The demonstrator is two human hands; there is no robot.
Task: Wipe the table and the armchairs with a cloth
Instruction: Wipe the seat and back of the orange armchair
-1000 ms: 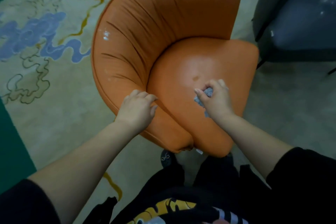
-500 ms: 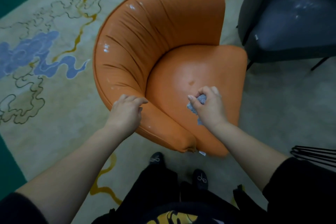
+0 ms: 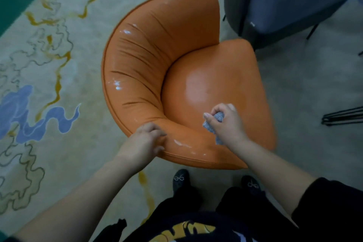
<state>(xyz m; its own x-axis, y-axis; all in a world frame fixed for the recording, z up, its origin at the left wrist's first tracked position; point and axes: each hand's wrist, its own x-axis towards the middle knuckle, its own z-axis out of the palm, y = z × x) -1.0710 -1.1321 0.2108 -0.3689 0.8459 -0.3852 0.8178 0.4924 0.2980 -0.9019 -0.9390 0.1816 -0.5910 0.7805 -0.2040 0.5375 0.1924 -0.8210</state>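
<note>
A patterned carpet (image 3: 49, 76) lies under 2 chairs – the orange armchair (image 3: 157, 61) and, just beside it, a grey chair (image 3: 290, 2). The left hand (image 3: 144, 141) grips the orange armrest rim. The right hand (image 3: 227, 124) clenches a bunched grey cloth (image 3: 211, 125) on the seat – soft, light, best held wadded; the glossy leather looks slick.

Pale patterned carpet (image 3: 59, 153) with blue and gold swirls. Standing on it: curved orange leather armchair (image 3: 157, 49), dark grey upholstered chair (image 3: 294, 6).
</note>
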